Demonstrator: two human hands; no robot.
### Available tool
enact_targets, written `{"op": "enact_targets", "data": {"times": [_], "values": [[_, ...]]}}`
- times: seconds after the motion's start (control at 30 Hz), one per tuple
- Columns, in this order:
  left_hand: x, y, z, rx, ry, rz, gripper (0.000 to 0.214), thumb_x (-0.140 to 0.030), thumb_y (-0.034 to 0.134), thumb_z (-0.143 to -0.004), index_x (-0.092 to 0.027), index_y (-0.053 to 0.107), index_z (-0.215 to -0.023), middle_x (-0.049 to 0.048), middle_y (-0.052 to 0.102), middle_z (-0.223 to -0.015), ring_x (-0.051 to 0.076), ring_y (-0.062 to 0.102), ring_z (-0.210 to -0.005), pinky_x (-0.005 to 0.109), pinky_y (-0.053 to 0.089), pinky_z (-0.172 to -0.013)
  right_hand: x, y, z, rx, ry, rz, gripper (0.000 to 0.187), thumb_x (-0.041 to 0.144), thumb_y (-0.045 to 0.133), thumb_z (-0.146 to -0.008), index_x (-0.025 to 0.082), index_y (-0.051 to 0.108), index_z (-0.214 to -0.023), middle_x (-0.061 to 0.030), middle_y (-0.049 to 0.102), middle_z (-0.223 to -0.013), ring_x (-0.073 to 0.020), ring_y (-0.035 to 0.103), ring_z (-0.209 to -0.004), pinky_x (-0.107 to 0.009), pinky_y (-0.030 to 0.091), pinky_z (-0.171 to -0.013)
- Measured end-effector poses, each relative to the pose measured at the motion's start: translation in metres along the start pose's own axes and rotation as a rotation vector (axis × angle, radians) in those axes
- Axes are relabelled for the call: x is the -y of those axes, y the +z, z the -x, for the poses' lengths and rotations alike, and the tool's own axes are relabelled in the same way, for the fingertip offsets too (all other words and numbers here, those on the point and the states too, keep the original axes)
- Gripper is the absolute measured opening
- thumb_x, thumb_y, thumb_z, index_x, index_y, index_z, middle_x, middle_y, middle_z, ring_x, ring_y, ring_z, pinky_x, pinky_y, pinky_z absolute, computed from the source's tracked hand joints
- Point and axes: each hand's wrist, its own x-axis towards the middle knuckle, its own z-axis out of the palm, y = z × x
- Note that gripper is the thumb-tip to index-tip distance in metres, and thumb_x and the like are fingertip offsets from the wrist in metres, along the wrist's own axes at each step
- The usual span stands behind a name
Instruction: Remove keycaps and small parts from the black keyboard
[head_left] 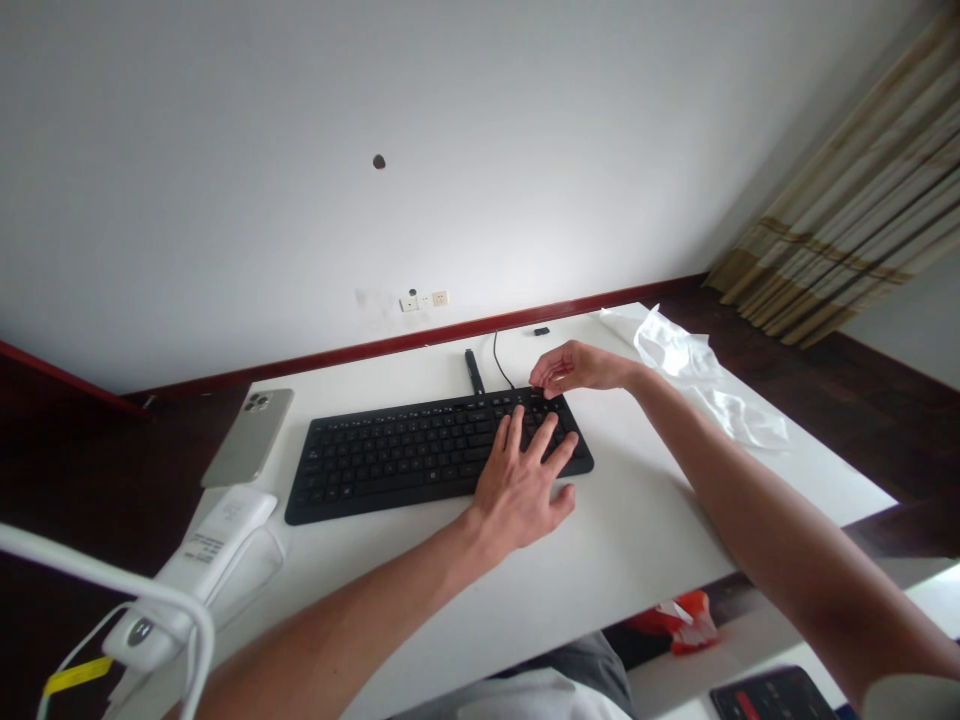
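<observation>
The keyboard [390,460] is matt black plastic, the tabletop [645,560] smooth white, the crumpled film [671,345] glossy plastic.

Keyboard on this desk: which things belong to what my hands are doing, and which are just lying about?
In use: black keyboard, left hand, right hand.
Lying about: silver smartphone, crumpled clear plastic, black stick-shaped object.

Left hand [519,490] spread flat on black keyboard [390,460]; right hand [577,367] loosely curled at keyboard's far edge, near black cable [502,360]; white table [660,540] beneath.
</observation>
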Motion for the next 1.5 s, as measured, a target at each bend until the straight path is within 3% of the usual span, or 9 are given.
{"op": "enact_targets", "data": {"times": [0.13, 0.33, 0.6, 1.03, 1.4, 1.5], "values": [[-0.004, -0.001, 0.002, 0.001, -0.012, -0.025, 0.058, -0.046, 0.05, -0.101, -0.03, 0.047, -0.156, 0.0017, 0.038, -0.167, 0.043, 0.026, -0.154, 0.06, 0.029, -0.124, 0.008, 0.004, 0.002, 0.055, -0.057, 0.069, 0.037, 0.041, 0.086, -0.073, 0.021, 0.079, -0.104, -0.0058, 0.079, -0.101, -0.0223, 0.074, -0.096, -0.037, 0.058, -0.089], [-0.009, -0.001, 0.004, 0.008, 0.007, -0.09, 0.055, -0.043, 0.047, -0.103, -0.027, 0.048, -0.156, 0.006, 0.042, -0.165, 0.037, 0.039, -0.148, 0.057, 0.033, -0.123, 0.018, 0.012, 0.004, 0.059, -0.044, 0.227, 0.031, 0.041, 0.084, -0.075, 0.023, 0.081, -0.099, -0.0037, 0.08, -0.097, -0.0217, 0.074, -0.092, -0.036, 0.058, -0.089], [-0.01, 0.0, 0.004, -0.002, 0.039, -0.158, 0.054, -0.042, 0.048, -0.104, -0.025, 0.048, -0.155, 0.008, 0.045, -0.162, 0.035, 0.041, -0.146, 0.053, 0.038, -0.12, 0.021, 0.014, 0.003, 0.038, -0.015, 0.361, 0.031, 0.046, 0.082, -0.075, 0.024, 0.083, -0.097, -0.0033, 0.08, -0.095, -0.022, 0.072, -0.09, -0.034, 0.055, -0.084], [-0.008, 0.002, 0.004, -0.025, 0.043, -0.112, 0.052, -0.041, 0.046, -0.104, -0.024, 0.051, -0.153, 0.0085, 0.046, -0.161, 0.036, 0.042, -0.145, 0.055, 0.038, -0.12, 0.022, 0.015, 0.004, 0.039, -0.107, 0.436, 0.025, 0.04, 0.072, -0.086, 0.023, 0.08, -0.103, -0.0046, 0.077, -0.107, -0.0193, 0.071, -0.092, -0.032, 0.055, -0.084], [-0.007, 0.002, 0.004, -0.036, 0.048, -0.106, 0.052, -0.041, 0.047, -0.104, -0.024, 0.052, -0.152, 0.0092, 0.048, -0.16, 0.036, 0.043, -0.144, 0.054, 0.038, -0.118, 0.022, 0.016, 0.005, 0.05, -0.078, 0.42, 0.031, 0.036, 0.075, -0.082, 0.024, 0.076, -0.111, -0.002, 0.077, -0.093, -0.0186, 0.07, -0.086, -0.033, 0.055, -0.082], [-0.007, 0.002, 0.004, -0.04, 0.051, -0.109, 0.052, -0.041, 0.048, -0.103, -0.024, 0.052, -0.152, 0.0097, 0.048, -0.159, 0.036, 0.043, -0.144, 0.055, 0.038, -0.118, 0.021, 0.016, 0.004, 0.056, -0.068, 0.422, 0.029, 0.039, 0.077, -0.081, 0.023, 0.077, -0.106, -0.0021, 0.077, -0.092, -0.0191, 0.07, -0.087, -0.033, 0.054, -0.082]]}}
